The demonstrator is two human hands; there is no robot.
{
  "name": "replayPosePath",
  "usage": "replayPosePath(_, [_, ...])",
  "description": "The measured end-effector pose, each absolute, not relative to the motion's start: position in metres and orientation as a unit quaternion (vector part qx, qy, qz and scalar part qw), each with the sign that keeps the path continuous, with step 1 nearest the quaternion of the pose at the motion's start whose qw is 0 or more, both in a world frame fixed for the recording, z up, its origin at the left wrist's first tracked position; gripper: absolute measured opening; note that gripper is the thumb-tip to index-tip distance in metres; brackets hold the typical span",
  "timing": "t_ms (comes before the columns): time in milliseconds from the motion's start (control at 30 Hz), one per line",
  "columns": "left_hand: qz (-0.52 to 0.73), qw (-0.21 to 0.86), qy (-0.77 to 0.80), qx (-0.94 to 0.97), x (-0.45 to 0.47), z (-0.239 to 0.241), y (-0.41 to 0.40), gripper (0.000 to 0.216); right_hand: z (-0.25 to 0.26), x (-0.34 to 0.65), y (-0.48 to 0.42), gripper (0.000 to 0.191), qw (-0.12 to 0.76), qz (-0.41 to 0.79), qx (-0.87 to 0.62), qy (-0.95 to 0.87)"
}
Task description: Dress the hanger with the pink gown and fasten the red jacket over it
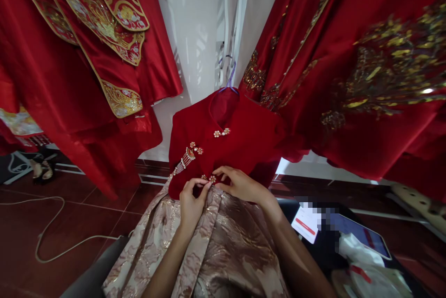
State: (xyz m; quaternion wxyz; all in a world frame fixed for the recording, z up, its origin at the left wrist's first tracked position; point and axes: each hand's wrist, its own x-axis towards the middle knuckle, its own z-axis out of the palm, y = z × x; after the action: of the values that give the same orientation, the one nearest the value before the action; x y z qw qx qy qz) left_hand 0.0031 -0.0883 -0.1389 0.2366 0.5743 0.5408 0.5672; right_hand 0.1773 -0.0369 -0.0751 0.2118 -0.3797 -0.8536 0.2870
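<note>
A small red jacket (244, 144) on a purple hanger (230, 79) lies over a beige and gold brocade skirt (216, 251). It has pearl clasp buttons (222, 133) at the collar and a tassel brooch (188, 156) on the chest. My left hand (191, 202) and my right hand (240, 184) meet at the jacket's bottom hem. Both pinch the lowest pearl clasp (210, 178) between their fingertips.
Red embroidered gowns hang at the left (87, 56) and right (365, 79), close over the work spot. A white cable (52, 237) loops on the dark red floor at the left. A tablet (362, 235) and plastic bags (369, 270) lie at the right.
</note>
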Motion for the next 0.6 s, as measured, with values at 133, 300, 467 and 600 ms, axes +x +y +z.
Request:
replayPosePath(133, [0.581,0.255,0.536,0.557,0.002,-0.139,-0.089,0.019,-0.071,0.176,-0.039,0.020,0.219,0.293,-0.373,-0.853])
replayPosePath(300, [0.603,0.307,0.518,0.523,0.004,-0.138,-0.086,0.020,-0.073,0.175,-0.039,0.018,0.224,0.279,-0.381,-0.852])
replayPosePath(467, [0.604,0.370,0.495,0.504,0.007,-0.134,-0.085,0.022,-0.077,0.169,-0.039,0.024,0.217,0.252,-0.400,-0.854])
replayPosePath(600, [0.601,0.396,0.487,0.495,0.004,-0.127,-0.076,0.020,-0.076,0.164,-0.039,0.022,0.209,0.207,-0.438,-0.850])
